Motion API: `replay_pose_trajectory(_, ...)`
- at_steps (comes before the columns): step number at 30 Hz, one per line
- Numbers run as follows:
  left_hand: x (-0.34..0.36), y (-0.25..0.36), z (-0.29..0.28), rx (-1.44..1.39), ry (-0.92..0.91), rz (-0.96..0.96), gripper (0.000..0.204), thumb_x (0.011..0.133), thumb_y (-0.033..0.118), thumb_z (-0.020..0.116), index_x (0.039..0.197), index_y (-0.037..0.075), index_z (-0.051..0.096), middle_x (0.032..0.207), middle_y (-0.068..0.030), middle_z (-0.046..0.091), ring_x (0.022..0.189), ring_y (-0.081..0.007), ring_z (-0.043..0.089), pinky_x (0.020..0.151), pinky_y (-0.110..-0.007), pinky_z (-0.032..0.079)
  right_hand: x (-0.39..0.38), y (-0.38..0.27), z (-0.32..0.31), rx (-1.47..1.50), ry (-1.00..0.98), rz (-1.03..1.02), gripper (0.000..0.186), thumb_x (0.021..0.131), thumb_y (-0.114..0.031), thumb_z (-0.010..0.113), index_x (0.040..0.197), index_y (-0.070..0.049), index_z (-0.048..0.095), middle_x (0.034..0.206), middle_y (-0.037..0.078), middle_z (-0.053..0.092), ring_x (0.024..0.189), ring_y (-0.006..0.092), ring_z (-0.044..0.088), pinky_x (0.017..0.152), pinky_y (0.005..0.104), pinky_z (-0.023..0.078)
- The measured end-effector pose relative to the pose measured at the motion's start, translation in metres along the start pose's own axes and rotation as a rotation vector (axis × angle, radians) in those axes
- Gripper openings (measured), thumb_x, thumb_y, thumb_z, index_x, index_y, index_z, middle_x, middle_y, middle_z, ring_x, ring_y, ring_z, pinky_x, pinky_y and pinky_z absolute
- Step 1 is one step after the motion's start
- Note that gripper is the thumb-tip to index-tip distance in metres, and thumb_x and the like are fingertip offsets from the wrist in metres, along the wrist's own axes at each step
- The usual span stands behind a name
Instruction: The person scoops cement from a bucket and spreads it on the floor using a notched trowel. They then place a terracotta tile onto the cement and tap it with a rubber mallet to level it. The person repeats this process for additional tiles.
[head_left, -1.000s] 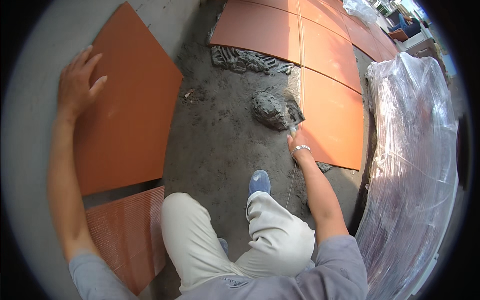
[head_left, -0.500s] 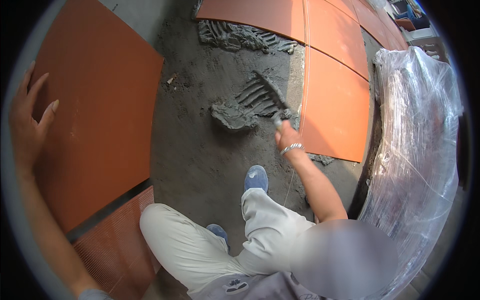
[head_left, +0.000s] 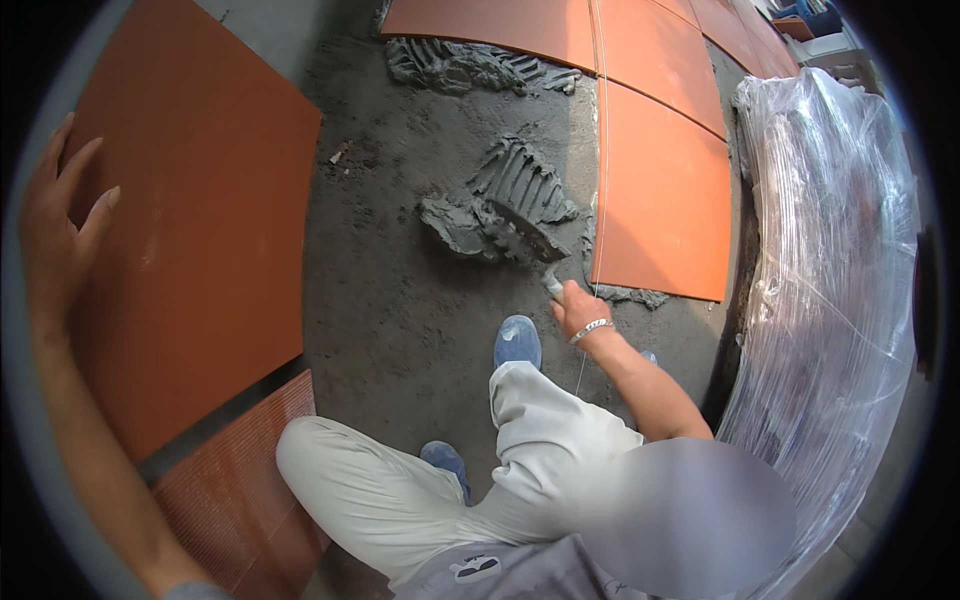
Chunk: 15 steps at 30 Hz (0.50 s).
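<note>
My right hand (head_left: 580,308) is wrapped round the handle of a notched trowel (head_left: 532,236). The trowel's blade is pressed into a patch of grey mortar (head_left: 455,225) on the rough floor, and ridges (head_left: 520,180) run through the mortar on its far side. My left hand (head_left: 75,205) rests with spread fingers against a large orange tile (head_left: 200,230), which leans upright at my left. Below that tile stands another one with a finely ribbed surface (head_left: 240,470).
Laid orange tiles (head_left: 665,190) run along the far right, with a thin string (head_left: 598,140) stretched beside them. A ridged mortar strip (head_left: 450,65) borders the far tile. A plastic-wrapped stack (head_left: 820,300) stands at the right. My blue shoe (head_left: 517,342) is near the mortar.
My right hand has drawn the trowel nearer to me, leaving more ridges in the mortar behind it. My left hand stays on the leaning tile.
</note>
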<state>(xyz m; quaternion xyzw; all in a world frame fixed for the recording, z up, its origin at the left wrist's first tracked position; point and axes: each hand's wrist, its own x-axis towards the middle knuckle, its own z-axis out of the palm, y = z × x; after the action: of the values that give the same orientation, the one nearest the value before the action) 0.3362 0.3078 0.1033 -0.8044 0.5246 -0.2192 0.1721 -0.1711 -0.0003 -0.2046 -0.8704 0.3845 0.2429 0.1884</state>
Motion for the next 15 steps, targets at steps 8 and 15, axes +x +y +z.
replay_pose_trajectory(8,-0.004,0.001,0.002,0.180,-0.082,-0.046,0.047,0.088,0.014,0.066,0.134,0.010,0.055,0.154,-0.0055,0.038,0.142,-0.0238,0.036,0.118,-0.041,0.031,0.009,-0.041,0.028,0.317,-0.121,0.169,0.053,0.099,-0.049,0.046,0.110,0.002,0.055,0.102,0.032,0.066,0.100,0.0491,0.062,0.086,0.0543,0.049)
replay_pose_trajectory(15,-0.002,0.007,-0.004,0.100,-0.024,-0.047,0.046,0.087,0.021,0.068,0.131,0.010,0.058,0.152,-0.0059,0.041,0.140,-0.0246,0.039,0.115,-0.042,0.035,0.003,0.016,0.010,0.260,0.042,0.340,0.051,0.097,-0.047,0.048,0.106,0.003,0.057,0.103,0.032,0.065,0.099,0.0494,0.062,0.086,0.0529,0.049)
